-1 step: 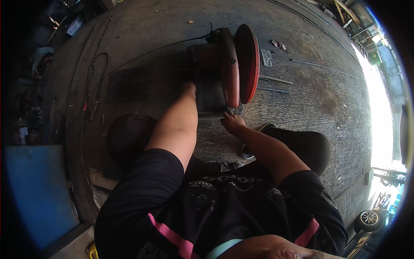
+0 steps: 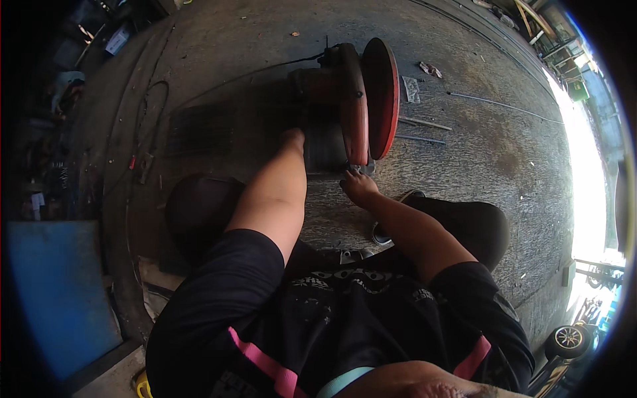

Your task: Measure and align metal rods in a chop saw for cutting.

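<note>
In front of me on the floor stands a cut-off saw point(image 2: 323, 136) with a reddish curved guard point(image 2: 358, 113) and a large round red-rimmed disc point(image 2: 383, 99) on its right side. My left hand point(image 2: 292, 138) reaches to the dark left side of the saw's base; its fingers are lost in shadow. Just below the guard's lower end, my right hand point(image 2: 360, 188) has its fingers curled at a small metal part point(image 2: 355, 170) by the front of the base. What exactly these fingers grip is hidden.
Thin metal rods point(image 2: 424, 123) lie right of the saw, near a clear plastic packet point(image 2: 411, 89). A dark cable point(image 2: 255, 69) runs left from the saw. A blue panel point(image 2: 60, 285) stands at lower left. My bent knees point(image 2: 474, 225) flank the work spot.
</note>
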`<state>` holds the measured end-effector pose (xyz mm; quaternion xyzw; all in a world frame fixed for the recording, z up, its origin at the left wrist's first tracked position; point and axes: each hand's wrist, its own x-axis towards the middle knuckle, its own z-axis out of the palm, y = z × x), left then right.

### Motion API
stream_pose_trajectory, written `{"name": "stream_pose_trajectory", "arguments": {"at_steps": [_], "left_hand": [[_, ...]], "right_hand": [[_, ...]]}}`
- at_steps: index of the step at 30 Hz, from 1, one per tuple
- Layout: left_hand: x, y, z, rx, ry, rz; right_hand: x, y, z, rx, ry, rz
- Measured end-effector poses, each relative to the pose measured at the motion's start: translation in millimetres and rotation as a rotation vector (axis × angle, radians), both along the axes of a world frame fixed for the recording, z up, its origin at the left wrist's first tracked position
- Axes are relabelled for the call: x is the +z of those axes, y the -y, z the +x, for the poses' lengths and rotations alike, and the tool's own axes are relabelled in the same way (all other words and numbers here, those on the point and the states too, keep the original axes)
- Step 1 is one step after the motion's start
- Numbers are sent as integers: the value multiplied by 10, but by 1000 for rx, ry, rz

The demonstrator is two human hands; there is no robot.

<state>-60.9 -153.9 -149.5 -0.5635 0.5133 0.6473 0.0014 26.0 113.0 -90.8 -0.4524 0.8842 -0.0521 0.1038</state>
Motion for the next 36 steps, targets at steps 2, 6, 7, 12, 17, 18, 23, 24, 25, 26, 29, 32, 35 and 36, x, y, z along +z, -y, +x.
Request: {"name": "stream_pose_trajectory", "arguments": {"at_steps": [2, 6, 7, 12, 17, 18, 23, 24, 25, 26, 29, 32, 35, 36], "left_hand": [[-16, -108, 86, -23, 19, -12], [55, -242, 152, -209, 97, -172], [98, -265, 139, -335, 132, -360], [364, -454, 31, -881, 205, -1210], [524, -668, -110, -1063, -83, -1371], [523, -696, -150, -1083, -210, -1373], [368, -729, -494, -1213, -319, -1374], [313, -722, -527, -1267, -271, -1253], [257, -716, -554, -1226, -313, -1300], [202, -710, -580, -1228, -314, -1271], [13, -715, -612, -1246, -316, -1178], [-219, -715, -640, -1215, -322, -1078], [-454, -681, -672, -1146, -350, -1022], [-515, -662, -678, -1131, -335, -1008]], "right_hand": [[-2, 17, -96, 33, -177, -35], [16, 1, -125, 32, -195, -48], [21, -12, -110, 18, -237, -88], [47, -62, -87, -17, -168, -75], [53, -89, -83, -39, -173, -101], [50, -99, -79, -42, -175, -97], [34, -110, -76, -52, -179, -242], [34, -108, -79, -58, -164, -246], [36, -106, -82, -53, -160, -244], [39, -109, -87, -55, -141, -237], [34, -102, -98, -62, -166, -228], [8, -110, -107, -71, -213, -245], [-13, -126, -106, -69, -221, -284], [-15, -142, -115, -64, -235, -295]]}}
